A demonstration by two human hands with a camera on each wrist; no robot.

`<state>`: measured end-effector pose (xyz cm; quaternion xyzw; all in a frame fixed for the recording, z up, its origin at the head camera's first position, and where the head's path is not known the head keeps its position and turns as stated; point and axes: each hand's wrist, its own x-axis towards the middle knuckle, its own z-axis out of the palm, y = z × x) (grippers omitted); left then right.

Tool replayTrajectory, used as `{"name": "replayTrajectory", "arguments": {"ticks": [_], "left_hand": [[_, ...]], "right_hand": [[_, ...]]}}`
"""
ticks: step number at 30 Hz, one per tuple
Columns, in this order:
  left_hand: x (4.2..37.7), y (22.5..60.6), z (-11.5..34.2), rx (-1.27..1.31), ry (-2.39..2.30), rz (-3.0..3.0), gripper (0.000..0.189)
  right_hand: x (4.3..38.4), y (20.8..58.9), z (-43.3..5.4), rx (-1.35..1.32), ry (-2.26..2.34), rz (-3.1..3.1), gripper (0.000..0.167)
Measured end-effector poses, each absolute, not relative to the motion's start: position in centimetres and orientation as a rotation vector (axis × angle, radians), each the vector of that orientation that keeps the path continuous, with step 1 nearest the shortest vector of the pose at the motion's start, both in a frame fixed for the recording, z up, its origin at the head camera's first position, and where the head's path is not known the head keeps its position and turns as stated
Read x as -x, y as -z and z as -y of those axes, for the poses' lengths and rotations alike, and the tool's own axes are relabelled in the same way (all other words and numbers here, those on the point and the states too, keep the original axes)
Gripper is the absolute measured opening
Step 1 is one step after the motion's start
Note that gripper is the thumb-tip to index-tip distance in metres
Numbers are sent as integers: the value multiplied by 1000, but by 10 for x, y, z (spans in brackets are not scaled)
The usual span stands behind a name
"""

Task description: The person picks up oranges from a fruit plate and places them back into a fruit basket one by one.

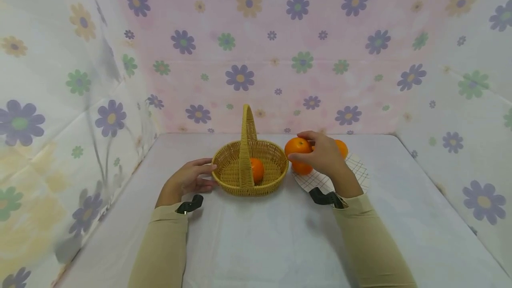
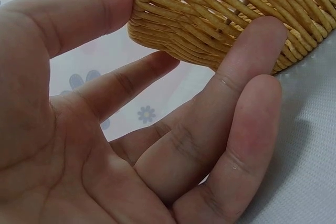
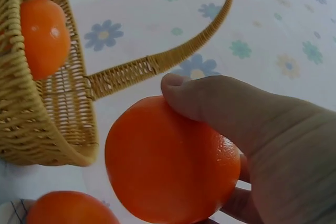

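Observation:
My right hand [image 1: 326, 154] grips an orange [image 3: 168, 161] between thumb and fingers, to the right of the basket's rim. Below it, another orange [image 1: 302, 168] rests on a checked plate [image 1: 360, 170], and one more orange [image 1: 341, 148] shows beyond my hand. The yellow wicker basket [image 1: 248, 191] stands upright with its tall handle raised. Inside lies an orange [image 1: 257, 170], partly behind the handle. My left hand [image 1: 192, 177] touches the basket's left side; in the left wrist view its fingers stretch loosely against the woven wall.
A white cloth covers the table [image 1: 256, 243]. Flower-printed curtains [image 1: 272, 34] enclose the back and both sides. The plate lies just right of the basket, partly under my right forearm. Black wrist mounts [image 1: 190, 204] stick out from both sleeves.

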<state>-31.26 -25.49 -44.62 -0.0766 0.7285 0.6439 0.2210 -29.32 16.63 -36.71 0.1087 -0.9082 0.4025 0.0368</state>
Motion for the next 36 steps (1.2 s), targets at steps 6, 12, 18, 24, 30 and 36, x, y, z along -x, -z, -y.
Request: {"name": "replayTrajectory", "arguments": {"ticks": [6,12,18,24,30,36], "left_hand": [[313,447,256,202,-1775,-2018,72],[315,447,257,190,-1776,-2013,73],[315,448,257,184,-1765,-2025,73],[317,450,257,185,-1775,-2012,76],[316,451,257,199,-1774,-2017,74],[316,450,258,194,-1771,-2018,75]], "right_hand": [[292,371,-155,-339,-1262,2750,79],[295,377,-146,-320,-1309,2707,84],[296,387,-133,-338,-1276,2689,82],[295,396,-122,-404,-1218,2679,78],[294,403,-114,-478,-1141,2644,73],[296,411,-110,-499,-1070,2636,72]]}}
